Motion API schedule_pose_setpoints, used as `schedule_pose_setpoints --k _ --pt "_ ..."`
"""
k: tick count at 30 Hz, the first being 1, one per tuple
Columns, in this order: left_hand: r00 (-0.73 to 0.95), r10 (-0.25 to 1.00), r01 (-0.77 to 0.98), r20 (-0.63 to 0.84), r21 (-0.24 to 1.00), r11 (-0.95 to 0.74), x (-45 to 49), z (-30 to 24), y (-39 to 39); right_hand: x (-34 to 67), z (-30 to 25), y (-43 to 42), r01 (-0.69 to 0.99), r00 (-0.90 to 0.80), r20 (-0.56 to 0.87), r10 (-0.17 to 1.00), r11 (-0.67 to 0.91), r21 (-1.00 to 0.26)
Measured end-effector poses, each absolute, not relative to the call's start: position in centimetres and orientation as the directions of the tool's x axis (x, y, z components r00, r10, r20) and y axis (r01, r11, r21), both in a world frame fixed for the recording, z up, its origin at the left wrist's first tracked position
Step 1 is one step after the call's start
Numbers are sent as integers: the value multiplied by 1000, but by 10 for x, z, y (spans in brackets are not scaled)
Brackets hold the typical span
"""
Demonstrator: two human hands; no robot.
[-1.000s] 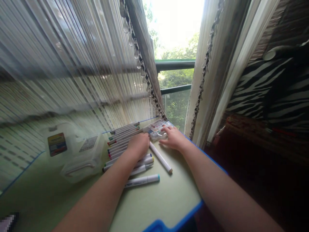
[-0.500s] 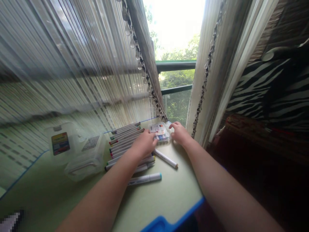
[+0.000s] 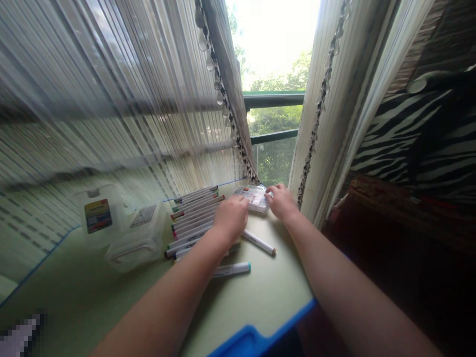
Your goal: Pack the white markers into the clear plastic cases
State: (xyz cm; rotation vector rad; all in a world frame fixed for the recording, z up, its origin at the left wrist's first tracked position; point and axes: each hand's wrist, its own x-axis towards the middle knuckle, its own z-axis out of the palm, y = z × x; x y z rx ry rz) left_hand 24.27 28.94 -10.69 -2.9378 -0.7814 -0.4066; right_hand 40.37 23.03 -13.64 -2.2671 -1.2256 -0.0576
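A flat clear plastic case with a printed label lies at the far corner of the table. My left hand is closed at its near left side, the fingertips partly hidden behind the hand. At the case's right edge, my right hand has bent fingers gripping it. Several white markers with coloured ends lie in a row to the left, partly behind my left arm. A single white marker with a brown end lies below the case. Nearer to me is a turquoise-ended marker.
Two clear plastic boxes stand on the left of the pale green table. A blue edge piece lines its front. String curtains hang along the back, beside a window with a green rail.
My left hand has shifted slightly right and turned, its fingers now more closed at the case. My right hand has come into contact with the case's right edge, which was apart from it before.
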Motion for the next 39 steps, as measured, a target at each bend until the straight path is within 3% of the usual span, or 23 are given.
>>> schedule_pose_setpoints --k 2,6,9,15,19,23,28,34,39 --pt "811 527 560 255 -76 -825 242 -110 299 399 -133 227 806 535 243 809 -402 -434" --pt "842 518 532 151 -75 -844 240 -115 313 391 -134 223 878 398 198 896 -309 -366" --pt "847 502 520 174 -78 -851 238 -113 316 394 -141 230 888 405 225 886 -323 -326" --pt "848 497 508 182 -17 -861 235 -112 322 399 -147 244 829 536 322 781 -413 -378" --pt "851 501 509 158 -11 -861 236 -116 326 396 -146 244 849 509 374 775 -380 -368" --pt "849 507 512 147 5 -859 236 -120 333 392 -149 247 885 422 335 843 -302 -354" --pt "828 544 546 133 30 -837 229 -120 345 384 -152 252 886 419 263 869 -327 -329" --pt "775 625 630 89 -28 -776 220 -116 346 377 -142 268 899 431 217 876 -396 -187" --pt "793 603 606 91 -17 -795 215 -119 351 374 -139 284 891 454 231 860 -441 -108"
